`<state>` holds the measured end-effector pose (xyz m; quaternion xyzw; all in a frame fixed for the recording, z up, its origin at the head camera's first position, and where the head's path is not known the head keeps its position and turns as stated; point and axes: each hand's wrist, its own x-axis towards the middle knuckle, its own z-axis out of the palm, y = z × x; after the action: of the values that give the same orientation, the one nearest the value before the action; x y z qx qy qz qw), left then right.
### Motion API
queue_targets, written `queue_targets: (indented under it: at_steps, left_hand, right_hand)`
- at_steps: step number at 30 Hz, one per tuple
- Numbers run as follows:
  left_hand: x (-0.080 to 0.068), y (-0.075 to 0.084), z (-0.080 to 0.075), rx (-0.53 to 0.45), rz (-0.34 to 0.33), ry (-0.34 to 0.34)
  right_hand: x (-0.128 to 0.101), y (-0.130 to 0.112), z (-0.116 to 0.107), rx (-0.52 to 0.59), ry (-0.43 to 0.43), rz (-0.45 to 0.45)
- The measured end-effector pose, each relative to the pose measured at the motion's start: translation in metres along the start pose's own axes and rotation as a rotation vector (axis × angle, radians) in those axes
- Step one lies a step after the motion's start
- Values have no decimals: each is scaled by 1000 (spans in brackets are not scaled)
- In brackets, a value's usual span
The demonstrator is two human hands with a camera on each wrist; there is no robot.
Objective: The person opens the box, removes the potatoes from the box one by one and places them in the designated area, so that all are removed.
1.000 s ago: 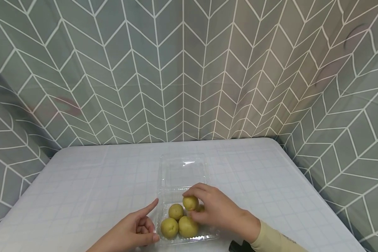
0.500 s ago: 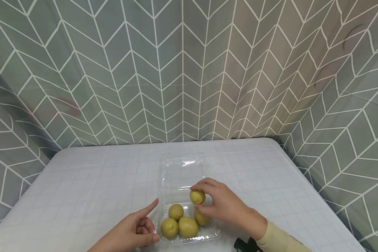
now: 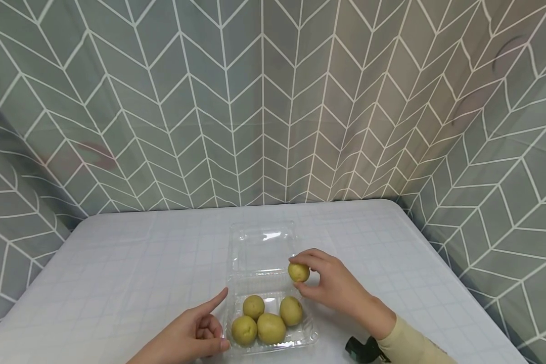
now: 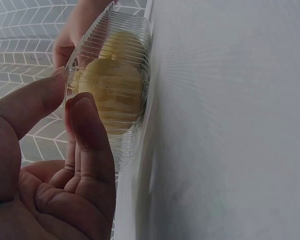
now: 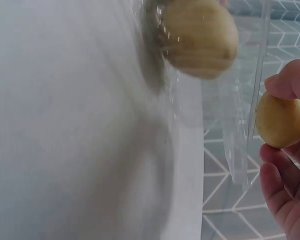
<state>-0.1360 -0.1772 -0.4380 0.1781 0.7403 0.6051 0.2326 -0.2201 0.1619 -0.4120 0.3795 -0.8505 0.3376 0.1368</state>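
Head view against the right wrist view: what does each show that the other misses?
Only the head view shows the left hand steadying the clear tray, four yellow-green fruits inside it, and the open lid lying flat on the table. Only the right wrist view shows, close up, fingers above and below the lifted fruit. Both show the right hand pinching that fruit outside the tray.

The left hand (image 3: pixel 188 338) is cut off by the head view's bottom edge; a black object (image 3: pixel 361 349) by the right sleeve is unidentifiable.
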Motion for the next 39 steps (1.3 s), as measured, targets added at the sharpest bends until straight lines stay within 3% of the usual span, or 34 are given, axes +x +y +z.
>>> queue_targets:
  at_steps: [7,15,23,34,39]
  left_hand:
    - [1,0,0,-29,-40,-1]
    - [0,0,0,-19,-23,-2]
    - [0,-2,0,-12,-5,-6]
    - [0,1,0,-4,-39,-1]
    - [0,1,1,-12,-17,-9]
  right_hand:
    - [-1,11,-7,-6,25,95]
    - [-1,24,-13,-65,79,206]
    - [-4,41,-15,-105,114,248]
    - [-10,62,-21,-130,128,309]
    - [-13,73,-24,-144,144,326]
